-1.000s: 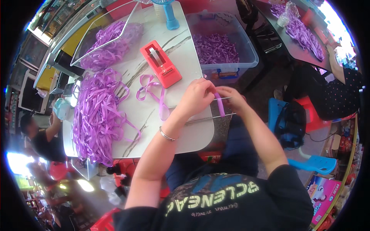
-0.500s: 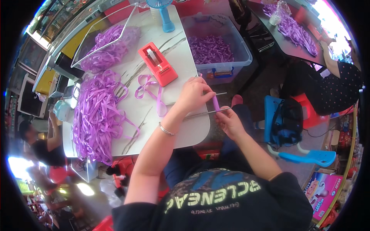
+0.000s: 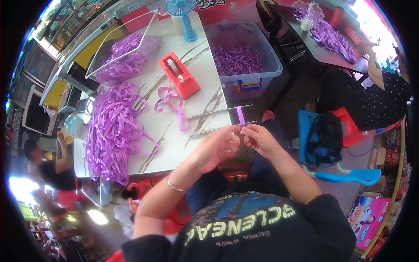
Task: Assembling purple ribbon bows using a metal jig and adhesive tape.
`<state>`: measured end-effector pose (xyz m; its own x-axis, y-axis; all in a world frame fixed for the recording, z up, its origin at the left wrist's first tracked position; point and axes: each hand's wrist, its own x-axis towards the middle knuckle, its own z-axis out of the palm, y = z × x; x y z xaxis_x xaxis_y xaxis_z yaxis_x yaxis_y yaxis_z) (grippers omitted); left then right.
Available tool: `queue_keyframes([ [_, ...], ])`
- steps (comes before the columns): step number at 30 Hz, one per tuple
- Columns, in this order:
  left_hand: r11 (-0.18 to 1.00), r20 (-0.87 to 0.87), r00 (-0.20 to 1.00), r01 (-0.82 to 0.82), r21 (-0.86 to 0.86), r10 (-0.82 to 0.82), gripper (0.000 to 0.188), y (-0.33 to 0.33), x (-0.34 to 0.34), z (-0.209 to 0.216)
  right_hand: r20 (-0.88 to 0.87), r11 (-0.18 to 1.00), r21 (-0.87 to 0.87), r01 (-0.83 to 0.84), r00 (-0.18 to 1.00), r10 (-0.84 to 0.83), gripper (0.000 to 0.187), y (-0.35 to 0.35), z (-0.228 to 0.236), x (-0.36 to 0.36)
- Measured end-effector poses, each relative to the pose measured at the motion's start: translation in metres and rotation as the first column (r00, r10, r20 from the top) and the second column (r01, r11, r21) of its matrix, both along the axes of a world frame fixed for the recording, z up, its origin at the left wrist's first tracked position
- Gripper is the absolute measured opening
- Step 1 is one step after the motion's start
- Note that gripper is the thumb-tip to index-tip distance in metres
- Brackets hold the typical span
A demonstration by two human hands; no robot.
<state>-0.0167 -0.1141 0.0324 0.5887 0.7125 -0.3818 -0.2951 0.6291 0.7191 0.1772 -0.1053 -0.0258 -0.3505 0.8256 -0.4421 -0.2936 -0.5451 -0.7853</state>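
Note:
Two thin metal rods (image 3: 218,111) stick out over the right edge of the white table. A band of purple ribbon (image 3: 240,116) spans both rods near their tips. At the nearer rod my right hand (image 3: 259,140) is closed, thumb and forefinger pinching at the ribbon's lower end. Just to its left, my left hand (image 3: 218,148) is smeared by motion, so its fingers do not show clearly. A loose curl of purple ribbon (image 3: 181,118) lies on the table beside a red tape dispenser (image 3: 180,76).
A big heap of purple ribbon (image 3: 111,135) covers the table's left side, with more in a clear-sided box (image 3: 118,54). A translucent bin (image 3: 244,81) of short purple pieces stands beyond the table. A blue fan (image 3: 187,26) is at the back. Another person (image 3: 375,91) sits far right.
My left hand has come back from the far rod toward me, below the near rod. The ribbon band now shows uncovered across the rods. My right hand stays at the near rod.

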Motion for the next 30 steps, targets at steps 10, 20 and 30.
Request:
queue_keyframes([
  [10, 0.933, 0.433, 0.873, -0.066, -0.353, 0.225, 0.037, -0.018, 0.039, -0.017, -0.01, 0.999, 0.002, -0.052, 0.999, 0.052, 0.018, 0.009, -0.001, 0.006],
  [20, 0.918, 0.606, 0.777, 0.098, -0.384, 0.17, 0.017, -0.011, 0.032, -0.024, 0.377, 0.895, 0.054, -0.443, 0.839, 0.392, 0.025, 0.031, 0.034, 0.043],
  [30, 0.94, 0.68, 0.723, 0.132, -0.314, 0.126, 0.012, -0.013, 0.026, -0.034, 0.355, 0.795, 0.519, -0.314, 0.925, 0.134, 0.021, 0.132, 0.098, -0.044],
])
